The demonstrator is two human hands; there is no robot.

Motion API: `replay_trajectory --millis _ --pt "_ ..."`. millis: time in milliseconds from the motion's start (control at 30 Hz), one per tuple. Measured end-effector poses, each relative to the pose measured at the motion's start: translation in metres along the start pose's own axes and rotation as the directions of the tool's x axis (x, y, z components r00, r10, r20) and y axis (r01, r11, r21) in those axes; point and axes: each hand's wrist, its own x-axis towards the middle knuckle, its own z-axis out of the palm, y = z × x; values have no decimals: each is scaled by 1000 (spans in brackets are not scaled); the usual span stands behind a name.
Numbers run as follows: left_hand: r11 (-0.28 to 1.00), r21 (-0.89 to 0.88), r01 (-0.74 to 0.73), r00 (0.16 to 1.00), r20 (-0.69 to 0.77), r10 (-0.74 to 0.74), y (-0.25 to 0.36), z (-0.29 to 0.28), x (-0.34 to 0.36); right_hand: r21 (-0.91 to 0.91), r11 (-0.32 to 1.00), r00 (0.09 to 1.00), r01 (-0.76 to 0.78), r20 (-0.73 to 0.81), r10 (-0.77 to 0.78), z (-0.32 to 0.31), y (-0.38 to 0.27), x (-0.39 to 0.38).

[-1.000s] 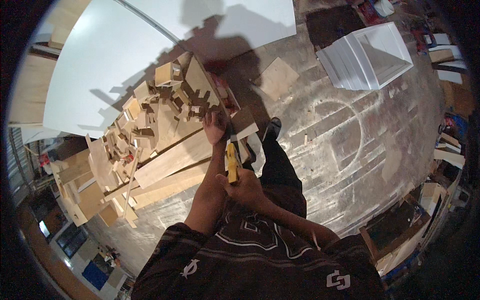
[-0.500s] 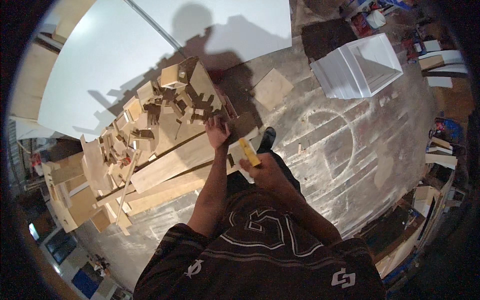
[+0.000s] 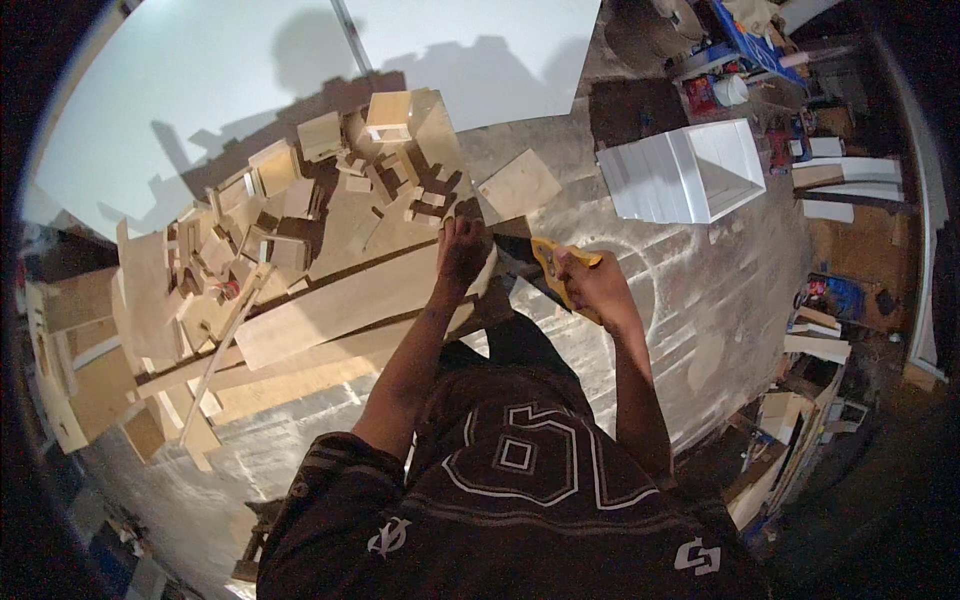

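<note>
Plainly, the right hand [image 3: 588,282] had its fingers wrapped round a yellow-handled, dark-bladed handsaw [image 3: 543,257], which slanted beside the right end of a tan wooden tabletop [image 3: 345,240]. The left hand [image 3: 462,252] lay at that end, fingers bent; whether it gripped anything could not be told. Small pale wooden blocks [image 3: 389,110] crowded the tabletop. Beyond were a scuffed grey floor [image 3: 700,320], a white boxy cabinet [image 3: 645,180] and, past the far edge, a broad white panel [image 3: 200,80].

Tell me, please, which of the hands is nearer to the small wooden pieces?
Left. The left hand is close to the small wooden pieces, just right of the nearest ones. The right hand is farther to the right, holding a yellow-handled saw.
</note>
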Motion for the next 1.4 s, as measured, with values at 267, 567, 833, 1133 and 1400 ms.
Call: replay_trajectory --millis 267,567,833,1133,1400 --pt "994 111 -23 998 -52 29 -3 3 -3 282 944 985 -173 28 172 14 2 -8" --pt "996 66 61 997 38 -64 5 -5 3 120 986 993 112 -53 -106 35 81 -38" --pt "998 65 19 999 29 -21 6 -9 4 -125 909 904 397 -118 -411 21 82 -66" --pt "998 65 1 1000 -15 0 1 -2 -6 118 992 999 48 -25 -45 24 78 -49" --pt "998 56 5 1000 -29 -3 6 -1 -2 178 981 996 77 -49 -70 28 87 -33"
